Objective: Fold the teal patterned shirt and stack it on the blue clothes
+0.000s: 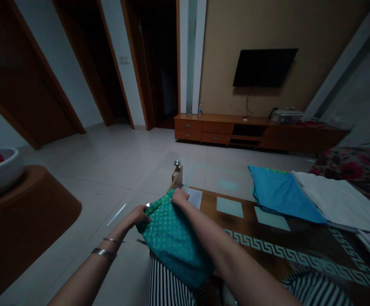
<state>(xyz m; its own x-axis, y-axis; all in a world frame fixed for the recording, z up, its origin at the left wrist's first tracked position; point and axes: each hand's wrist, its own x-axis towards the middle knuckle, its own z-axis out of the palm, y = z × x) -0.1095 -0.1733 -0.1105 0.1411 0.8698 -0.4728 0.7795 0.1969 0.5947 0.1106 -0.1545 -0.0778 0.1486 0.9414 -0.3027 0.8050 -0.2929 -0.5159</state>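
Note:
A green-and-teal patterned cloth [175,238] hangs between my hands over my striped clothing [167,282]. My left hand [140,215] grips its left edge, with the fingers closed on the fabric. At the upper right corner, my right hand [180,196] is closed on the same cloth. The lower part of the cloth droops across my lap, partly behind my right forearm. To the right, a folded blue cloth [282,191] and a white cloth [347,202] lie side by side on the glass-topped table [268,255].
A white bowl [11,174] with red fabric stands on a brown stand [41,204] at the left. A low wooden cabinet [217,131] runs along the far wall beneath a television [264,68]. A metal-capped table post [177,168] rises just beyond my hands. Floral fabric [357,165] is at the right.

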